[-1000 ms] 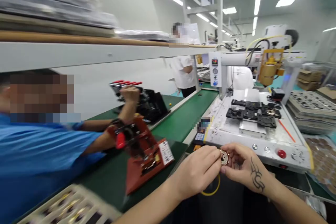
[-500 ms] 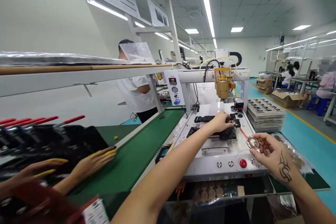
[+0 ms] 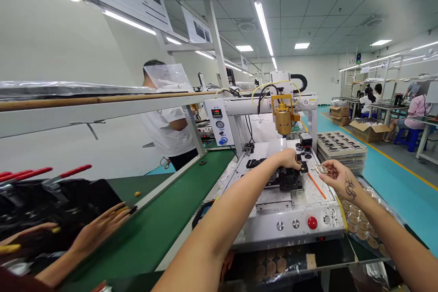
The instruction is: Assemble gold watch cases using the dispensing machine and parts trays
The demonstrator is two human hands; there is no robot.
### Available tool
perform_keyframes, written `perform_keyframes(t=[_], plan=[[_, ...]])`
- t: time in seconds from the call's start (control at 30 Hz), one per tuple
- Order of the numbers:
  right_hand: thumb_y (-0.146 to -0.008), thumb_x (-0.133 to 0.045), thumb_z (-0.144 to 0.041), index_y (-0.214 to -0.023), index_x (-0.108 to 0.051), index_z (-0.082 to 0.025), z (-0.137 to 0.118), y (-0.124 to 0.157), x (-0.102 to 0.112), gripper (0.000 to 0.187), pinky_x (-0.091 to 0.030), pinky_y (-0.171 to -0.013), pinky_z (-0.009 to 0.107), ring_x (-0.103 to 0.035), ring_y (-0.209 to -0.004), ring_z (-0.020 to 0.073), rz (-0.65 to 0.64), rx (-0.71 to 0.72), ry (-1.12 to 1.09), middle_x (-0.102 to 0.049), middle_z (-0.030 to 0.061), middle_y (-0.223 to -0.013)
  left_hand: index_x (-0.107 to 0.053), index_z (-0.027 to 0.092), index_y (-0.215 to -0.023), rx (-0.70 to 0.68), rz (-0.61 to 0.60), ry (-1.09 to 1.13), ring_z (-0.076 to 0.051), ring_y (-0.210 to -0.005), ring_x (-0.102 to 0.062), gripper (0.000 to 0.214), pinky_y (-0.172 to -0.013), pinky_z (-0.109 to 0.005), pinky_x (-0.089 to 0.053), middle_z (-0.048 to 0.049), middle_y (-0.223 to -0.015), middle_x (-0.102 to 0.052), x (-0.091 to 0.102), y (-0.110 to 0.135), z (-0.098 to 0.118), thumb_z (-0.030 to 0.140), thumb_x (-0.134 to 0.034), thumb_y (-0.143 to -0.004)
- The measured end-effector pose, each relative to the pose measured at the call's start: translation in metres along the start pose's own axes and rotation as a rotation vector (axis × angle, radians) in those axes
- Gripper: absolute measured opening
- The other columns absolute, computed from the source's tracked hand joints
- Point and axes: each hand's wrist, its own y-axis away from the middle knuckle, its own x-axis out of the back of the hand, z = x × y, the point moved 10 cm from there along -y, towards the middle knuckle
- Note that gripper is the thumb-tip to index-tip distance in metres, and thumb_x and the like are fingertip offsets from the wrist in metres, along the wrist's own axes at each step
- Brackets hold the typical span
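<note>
Workpiece (image 3: 322,169), a round metal piece resembling a watch case, pinched between the thumb and fingers of the right hand (image 3: 340,180) at the right edge of the white machine (image 3: 255,226). Left hand (image 3: 289,159), reaching onto the machine's bed, has its fingers at the far right end of the black fixture (image 3: 290,180); whether they grip anything cannot be told. Step in hand, as judged: work at the fixture, with the workpiece held ready alongside. The next move appears to call for a sure fingertip hold at the fixture and a steady right-hand pinch. Orange stick (image 3: 316,185): on the machine's bed, right side. Brass-coloured head (image 3: 284,121): above the machine's bed. Tray stack (image 3: 342,143): right of the machine. Co-worker's hand (image 3: 97,232): well left of the machine.
</note>
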Motion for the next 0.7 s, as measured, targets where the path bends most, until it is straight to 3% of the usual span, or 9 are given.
perform_keyframes(t=[0.17, 0.33, 0.53, 0.7], plan=[[-0.085, -0.083, -0.042, -0.108, -0.07, -0.017, 0.013, -0.065, -0.05, 0.036, -0.052, -0.071, 0.032, -0.061, -0.076, 0.0178, -0.175, 0.055, 0.08, -0.068, 0.0026, -0.091, -0.072, 0.013, -0.113, -0.082, 0.291, 0.226, -0.022, -0.099, -0.074, 0.026, -0.09, -0.035, -0.06, -0.01, -0.109, -0.079, 0.049, 0.049, -0.013, 0.029, -0.076, -0.092], [-0.103, -0.075, -0.038, -0.109, -0.071, -0.015, 0.027, -0.101, -0.091, 0.024, -0.062, -0.075, 0.034, -0.07, -0.082, 0.0173, -0.446, 0.052, 0.192, -0.073, 0.0024, -0.1, -0.07, 0.017, -0.109, -0.143, 0.435, 0.361, -0.02, -0.092, -0.072, 0.029, -0.09, -0.035, -0.059, -0.0069, -0.101, -0.079, 0.084, 0.114, -0.023, 0.032, -0.076, -0.085], [-0.105, -0.074, -0.038, -0.12, -0.072, -0.016, 0.028, -0.104, -0.108, 0.027, -0.065, -0.086, 0.041, -0.075, -0.096, 0.0216, -0.583, 0.119, 0.29, -0.076, 0.006, -0.113, -0.069, 0.02, -0.105, -0.149, 0.493, 0.395, -0.02, -0.091, -0.071, 0.027, -0.085, -0.035, -0.058, -0.0059, -0.1, -0.078, 0.092, 0.184, -0.027, 0.035, -0.075, -0.083], [-0.106, -0.071, -0.039, -0.115, -0.075, -0.018, 0.025, -0.102, -0.105, 0.023, -0.06, -0.1, 0.047, -0.072, -0.11, 0.0249, -0.516, 0.194, 0.394, -0.075, 0.0076, -0.121, -0.068, 0.022, -0.108, -0.145, 0.482, 0.371, -0.018, -0.086, -0.068, 0.025, -0.083, -0.034, -0.057, -0.0027, -0.099, -0.077, 0.082, 0.233, -0.034, 0.035, -0.072, -0.087]])
